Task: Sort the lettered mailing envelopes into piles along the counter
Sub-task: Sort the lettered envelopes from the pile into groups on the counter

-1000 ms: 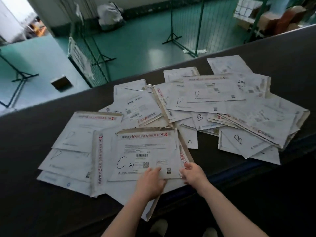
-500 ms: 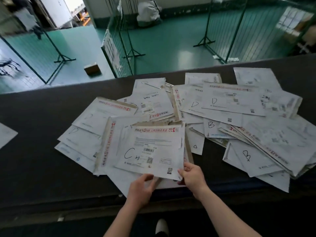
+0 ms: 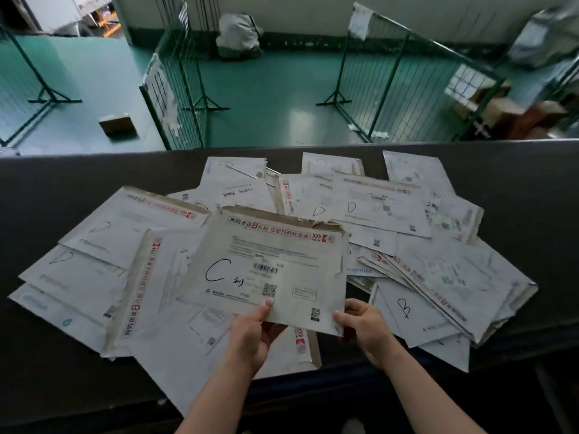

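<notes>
I observe both hands gripping the envelope marked C (image 3: 266, 270) by its near edge. The left hand (image 3: 250, 335) has its thumb on the printed face near the QR code, fingers curled beneath. The right hand (image 3: 365, 328) pinches the near right corner, thumb on top, fingers underneath. The envelope is tilted, its torn far edge raised above the loose heap of envelopes (image 3: 407, 239) spread on the dark counter (image 3: 62, 170). Just right of the right hand lies an envelope marked B (image 3: 407, 311); beyond it, two marked D. Left of the left hand, further envelopes overlap
</notes>
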